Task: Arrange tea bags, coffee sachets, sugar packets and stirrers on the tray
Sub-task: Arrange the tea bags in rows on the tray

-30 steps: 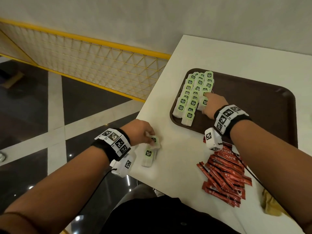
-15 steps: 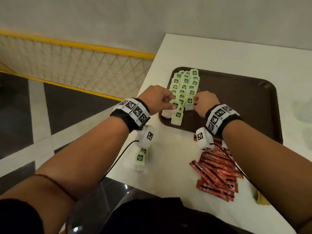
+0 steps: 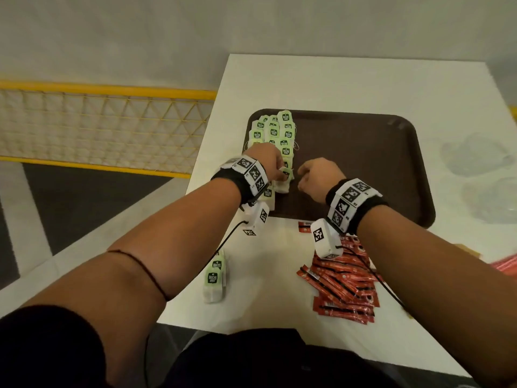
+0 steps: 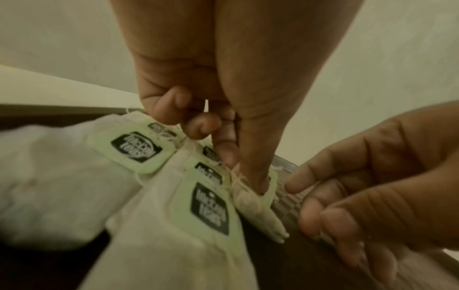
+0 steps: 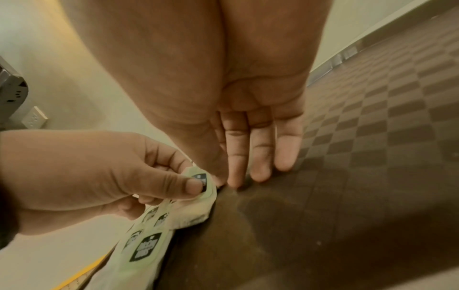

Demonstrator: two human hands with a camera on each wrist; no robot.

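Observation:
A brown tray (image 3: 363, 163) lies on the white table (image 3: 279, 79). Rows of green-tagged tea bags (image 3: 275, 133) fill its left end. My left hand (image 3: 279, 170) pinches one tea bag (image 3: 286, 179) by its tag at the near end of the rows; in the left wrist view thumb and forefinger hold that tea bag (image 4: 258, 198). My right hand (image 3: 303, 175) is just to its right, fingers (image 5: 261, 157) straight with tips on the tray (image 5: 347, 176), holding nothing. Two more tea bags (image 3: 215, 275) lie on the table near me. Red coffee sachets (image 3: 344, 287) are piled at my right wrist.
Clear plastic wrapping (image 3: 481, 163) lies on the table right of the tray. More red packets (image 3: 506, 266) show at the right edge. The table's left edge drops to a dark floor, with a yellow mesh railing (image 3: 98, 124) beyond. Most of the tray is bare.
My left hand has come up from the table's near left edge to the tray, carrying a tea bag to the rows. My right hand has drawn back slightly from the rows.

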